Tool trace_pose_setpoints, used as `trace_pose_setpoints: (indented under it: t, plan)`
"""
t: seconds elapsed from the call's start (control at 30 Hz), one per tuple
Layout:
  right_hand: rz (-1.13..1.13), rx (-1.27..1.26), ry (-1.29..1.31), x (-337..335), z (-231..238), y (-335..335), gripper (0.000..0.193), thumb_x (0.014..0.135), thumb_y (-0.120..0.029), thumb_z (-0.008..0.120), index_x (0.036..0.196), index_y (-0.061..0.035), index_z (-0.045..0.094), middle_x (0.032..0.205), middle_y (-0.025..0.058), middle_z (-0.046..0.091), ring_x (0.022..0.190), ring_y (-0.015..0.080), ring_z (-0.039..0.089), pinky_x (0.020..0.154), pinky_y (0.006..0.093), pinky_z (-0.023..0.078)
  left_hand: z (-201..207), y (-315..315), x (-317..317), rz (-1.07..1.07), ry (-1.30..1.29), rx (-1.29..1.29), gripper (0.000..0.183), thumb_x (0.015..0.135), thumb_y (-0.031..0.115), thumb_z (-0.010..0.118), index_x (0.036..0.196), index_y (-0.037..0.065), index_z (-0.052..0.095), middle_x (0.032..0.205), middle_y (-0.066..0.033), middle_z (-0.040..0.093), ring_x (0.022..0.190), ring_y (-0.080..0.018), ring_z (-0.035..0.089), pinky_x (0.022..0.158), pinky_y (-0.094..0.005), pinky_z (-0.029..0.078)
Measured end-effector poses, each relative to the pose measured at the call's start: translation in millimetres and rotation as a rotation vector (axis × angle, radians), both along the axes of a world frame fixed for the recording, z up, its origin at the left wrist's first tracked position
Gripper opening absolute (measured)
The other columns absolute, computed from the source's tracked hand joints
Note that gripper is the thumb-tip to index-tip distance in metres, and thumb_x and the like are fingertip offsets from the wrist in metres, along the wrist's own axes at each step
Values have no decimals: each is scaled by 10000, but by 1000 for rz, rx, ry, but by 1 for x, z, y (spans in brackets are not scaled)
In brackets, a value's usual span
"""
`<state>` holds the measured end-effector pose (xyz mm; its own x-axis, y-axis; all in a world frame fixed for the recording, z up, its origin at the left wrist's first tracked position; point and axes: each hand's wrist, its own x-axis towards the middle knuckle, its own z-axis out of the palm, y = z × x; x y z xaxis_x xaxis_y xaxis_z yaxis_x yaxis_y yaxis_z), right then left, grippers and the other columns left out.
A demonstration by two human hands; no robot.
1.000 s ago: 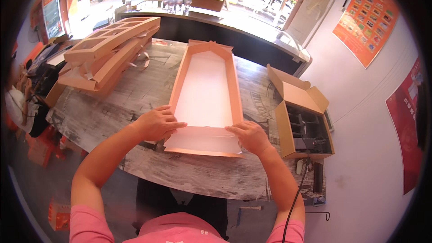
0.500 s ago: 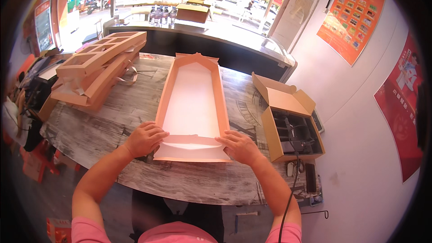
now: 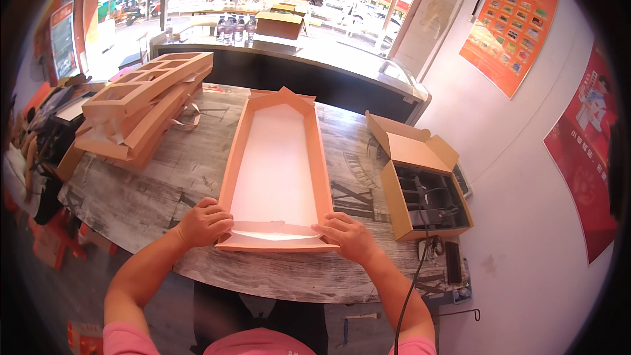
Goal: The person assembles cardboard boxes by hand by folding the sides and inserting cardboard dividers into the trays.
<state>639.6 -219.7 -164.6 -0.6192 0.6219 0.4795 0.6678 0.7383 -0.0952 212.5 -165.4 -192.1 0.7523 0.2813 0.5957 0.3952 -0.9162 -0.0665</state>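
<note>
A long cardboard tray (image 3: 273, 177), white inside with brown outer sides, lies lengthwise before me on the table. Its side walls stand up, and its far end rises to a point. My left hand (image 3: 205, 222) grips the near left corner, fingers bent over the wall. At the near right corner, my right hand (image 3: 347, 235) has its fingers curled over the wall in the same way. Between my hands the near end flap (image 3: 276, 246) is partly folded up. My thumbs are largely hidden.
Several folded brown boxes with cut-out windows (image 3: 146, 89) are stacked at the table's left. An open carton (image 3: 430, 200) holding black items stands at the right, a black cable running from it past my right forearm. Beyond the table (image 3: 197, 177) is a counter with bottles (image 3: 235, 28).
The tray has slid nearer to me and a little left, both hands moving with it. Its near end flap now stands more upright.
</note>
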Motion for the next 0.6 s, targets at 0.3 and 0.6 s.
trace_pose_setpoints:
  t: [0.3,0.6]
  plan:
    - [-38,7,-19,-1,0,-12,380,899,-77,763,1259,-198,782,1121,2,769,1148,245,715,917,369,633,6,-14,-7,98,-42,68,330,874,182,812,1189,142,718,1150,9,783,1158,-205,705,1047,-397,497]
    - [-19,20,57,3,-11,-14,365,850,-29,715,1175,-171,801,1084,-11,793,1139,234,723,920,346,627,-1,-17,-13,128,-123,-132,190,857,181,800,1046,202,790,988,58,778,1008,-209,663,911,-382,528]
